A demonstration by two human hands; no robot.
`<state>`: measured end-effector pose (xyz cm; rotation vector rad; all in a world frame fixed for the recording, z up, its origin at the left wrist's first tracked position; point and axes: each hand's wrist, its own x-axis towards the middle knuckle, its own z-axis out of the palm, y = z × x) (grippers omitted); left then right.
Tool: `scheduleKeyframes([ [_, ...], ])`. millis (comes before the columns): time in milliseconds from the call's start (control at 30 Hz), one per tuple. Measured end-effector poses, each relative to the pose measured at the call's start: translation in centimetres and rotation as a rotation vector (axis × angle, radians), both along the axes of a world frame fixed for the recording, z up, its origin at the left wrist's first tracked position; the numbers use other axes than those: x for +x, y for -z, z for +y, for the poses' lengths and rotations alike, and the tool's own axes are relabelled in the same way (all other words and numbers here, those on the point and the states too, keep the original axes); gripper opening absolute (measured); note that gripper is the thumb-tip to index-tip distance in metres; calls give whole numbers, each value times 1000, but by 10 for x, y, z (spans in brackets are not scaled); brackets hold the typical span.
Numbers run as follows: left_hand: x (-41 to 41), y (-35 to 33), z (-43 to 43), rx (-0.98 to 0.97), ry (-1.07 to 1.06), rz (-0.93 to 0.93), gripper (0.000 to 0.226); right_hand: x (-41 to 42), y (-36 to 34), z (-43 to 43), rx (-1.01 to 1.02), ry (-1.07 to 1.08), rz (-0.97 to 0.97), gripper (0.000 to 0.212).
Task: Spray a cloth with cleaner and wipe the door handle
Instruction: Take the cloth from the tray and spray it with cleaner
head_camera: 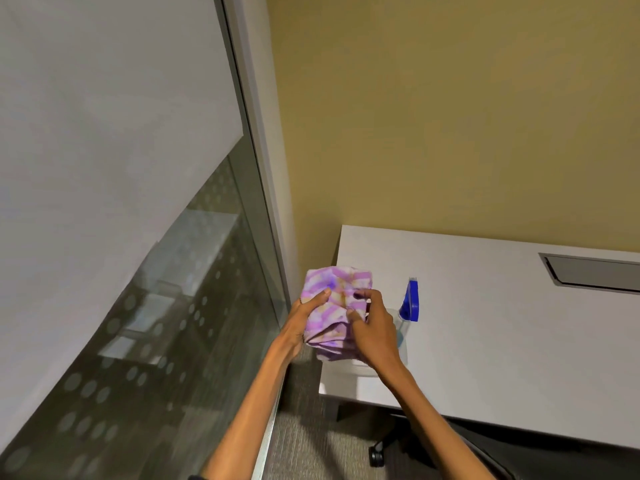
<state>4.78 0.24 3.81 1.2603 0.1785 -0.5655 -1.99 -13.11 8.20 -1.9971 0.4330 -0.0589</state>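
Note:
A purple and white patterned cloth (334, 299) is bunched up between both hands, just above the left corner of the white desk (502, 323). My left hand (304, 318) grips its left side and my right hand (372, 325) grips its right side, fingers pressed into the folds. A clear spray bottle with a blue trigger head (410, 301) stands on the desk right behind my right hand, partly hidden by it. No door handle is in view.
A glass wall with a frosted upper part and a dotted band (138, 306) fills the left, edged by a metal frame (263, 202). A yellow wall rises behind the desk. A grey cable hatch (595, 273) sits in the desk top. An office chair's base and caster (377, 457) are underneath.

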Motion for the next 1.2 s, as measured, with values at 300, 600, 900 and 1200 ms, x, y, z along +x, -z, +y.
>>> scheduleKeyframes([
  [300, -10, 14, -8, -111, -32, 98, 43, -30, 21, -43, -122, -5, -240, 38],
  [600, -5, 16, -11, -72, -180, 125, 37, -3, 63, -133, -42, -25, -78, 113],
  [900, -1, 9, -11, -5, -211, 128, 50, 36, 90, -106, 89, -5, -234, 15],
  [1200, 15, 0, -10, 91, -228, 55, 68, 17, 5, -88, 37, -135, -506, 64],
])
